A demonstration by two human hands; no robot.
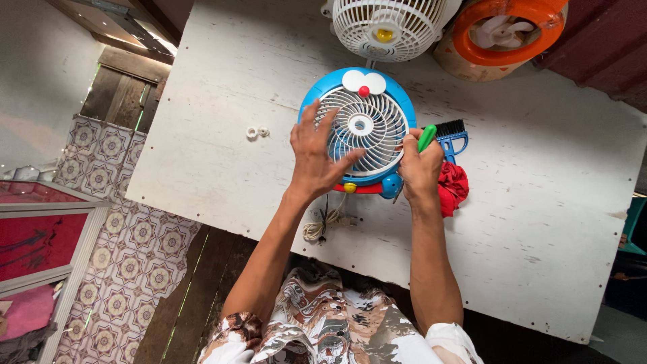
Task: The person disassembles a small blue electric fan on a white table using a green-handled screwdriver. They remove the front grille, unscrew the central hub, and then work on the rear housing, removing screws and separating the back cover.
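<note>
Head view: a blue cartoon-cat desk fan (364,128) lay face-up on the white tabletop (202,148), near its middle. The left hand (315,158) rested on the fan's white front grille (367,125) — fingers spread and released, gripping nothing. The right hand (419,168) was clenched around a green-handled tool (426,137) at the fan's right edge; its tip was hidden. Just beside that hand lay a blue brush (451,135) and a red cloth (453,187). Two small white rings (257,132) sat left of the fan — a coiled cord (322,226) below it.
</note>
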